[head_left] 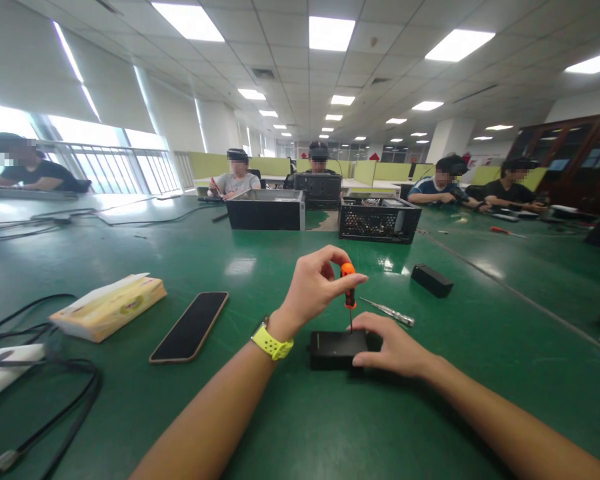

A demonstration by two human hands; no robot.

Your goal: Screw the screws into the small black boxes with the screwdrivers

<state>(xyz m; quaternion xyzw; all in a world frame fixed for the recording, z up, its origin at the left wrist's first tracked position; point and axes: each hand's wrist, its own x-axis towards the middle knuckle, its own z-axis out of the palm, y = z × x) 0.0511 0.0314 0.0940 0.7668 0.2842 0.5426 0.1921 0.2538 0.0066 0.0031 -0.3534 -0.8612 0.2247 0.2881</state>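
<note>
My left hand (316,288), with a yellow-green watch band (273,343) at its wrist, grips an orange and black screwdriver (349,285) by the handle. The screwdriver stands upright, and its thin shaft reaches down to the top of a small black box (337,350) near the box's right end. My right hand (393,345) holds that right end between thumb and fingers, against the table. Just behind the right hand lies a slim screwdriver with a clear handle (391,312). Whether the tip sits in a screw cannot be seen.
On the green table (280,420) lie a phone (190,327), a tissue pack (110,307), black cables (93,387) and another black box (431,280). Computer cases (266,212) stand farther back. A red screwdriver (507,232) lies at right. Several people sit around the table.
</note>
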